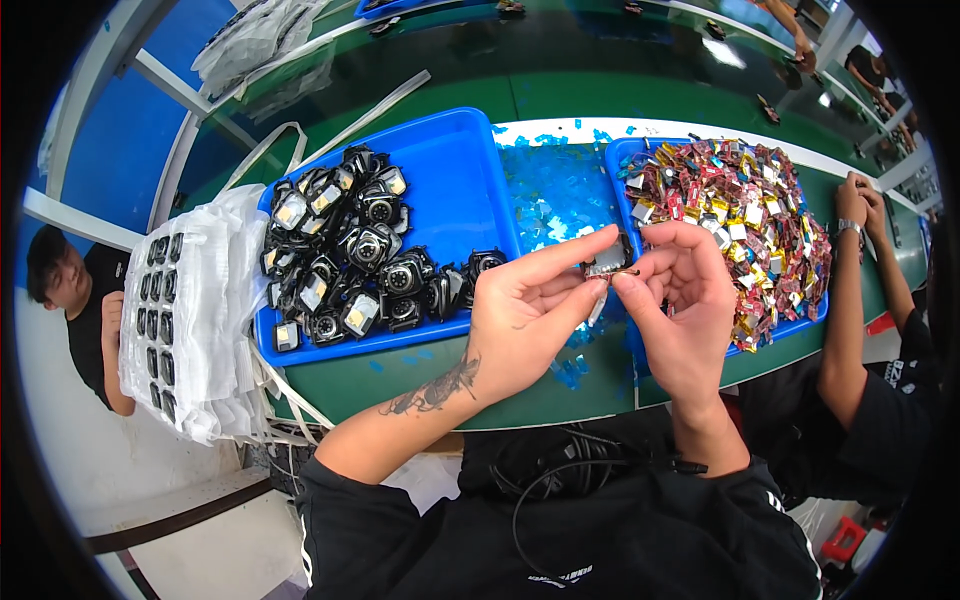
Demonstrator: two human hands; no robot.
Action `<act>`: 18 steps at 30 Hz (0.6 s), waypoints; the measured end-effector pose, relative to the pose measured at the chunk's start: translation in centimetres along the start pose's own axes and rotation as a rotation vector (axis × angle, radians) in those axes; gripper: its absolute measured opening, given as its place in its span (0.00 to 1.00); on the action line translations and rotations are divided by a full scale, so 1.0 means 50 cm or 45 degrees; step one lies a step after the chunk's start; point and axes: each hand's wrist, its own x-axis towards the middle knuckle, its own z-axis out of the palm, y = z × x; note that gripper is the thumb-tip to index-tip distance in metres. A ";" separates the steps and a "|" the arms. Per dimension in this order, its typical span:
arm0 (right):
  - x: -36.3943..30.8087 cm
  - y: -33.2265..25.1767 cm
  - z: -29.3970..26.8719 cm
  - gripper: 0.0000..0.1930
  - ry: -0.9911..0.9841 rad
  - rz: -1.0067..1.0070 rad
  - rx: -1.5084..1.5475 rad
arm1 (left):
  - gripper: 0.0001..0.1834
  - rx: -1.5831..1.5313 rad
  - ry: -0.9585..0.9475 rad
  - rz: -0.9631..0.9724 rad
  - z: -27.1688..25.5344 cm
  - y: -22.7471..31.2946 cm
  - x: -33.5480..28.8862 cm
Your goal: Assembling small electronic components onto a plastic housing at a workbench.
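My left hand point(525, 310) pinches a small dark smartwatch part with a silvery inner face point(606, 264) between thumb and fingertips. From the other side my right hand point(685, 295) grips its right edge with thumb and index finger. A narrow pale strip point(597, 308) hangs below the part. Fingertips cover much of it, so its exact kind cannot be told. To the left, black smartwatch cases point(368, 246) lie heaped in a blue tray point(455, 180). Beyond my right hand, a second blue tray point(616, 160) holds a pile of small red, yellow and silver electronic parts point(735, 210).
Blue film scraps point(548, 205) litter the green table point(480, 395) between the trays. At the left stand stacked white plastic trays point(205, 310) with black pieces, near a seated person point(85, 320). Another person's forearms point(850, 270) rest at the right. Black cables point(560, 465) lie near my body.
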 end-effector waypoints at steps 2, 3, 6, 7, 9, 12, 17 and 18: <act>-0.001 0.000 0.002 0.19 -0.030 -0.009 -0.053 | 0.24 0.026 -0.033 -0.042 -0.003 0.002 -0.003; -0.004 -0.003 0.004 0.20 -0.004 -0.031 -0.050 | 0.24 0.023 -0.035 -0.039 0.002 0.004 -0.002; -0.006 0.000 0.005 0.21 0.025 -0.072 -0.060 | 0.24 -0.036 0.098 -0.063 0.017 0.005 0.002; -0.005 0.003 0.005 0.22 0.027 -0.088 -0.067 | 0.23 -0.052 0.106 -0.054 0.016 0.002 0.003; -0.001 0.001 0.009 0.23 0.035 -0.074 -0.068 | 0.23 -0.075 0.113 -0.042 0.014 0.000 0.003; 0.000 -0.001 0.021 0.24 0.007 -0.080 -0.144 | 0.23 -0.067 0.079 0.006 0.009 -0.002 -0.003; 0.017 -0.008 0.025 0.25 -0.187 -0.112 -0.339 | 0.24 -0.002 0.116 -0.100 -0.001 0.031 -0.006; 0.040 -0.016 0.007 0.25 -0.250 -0.003 -0.304 | 0.25 0.118 0.102 -0.063 -0.010 0.040 0.003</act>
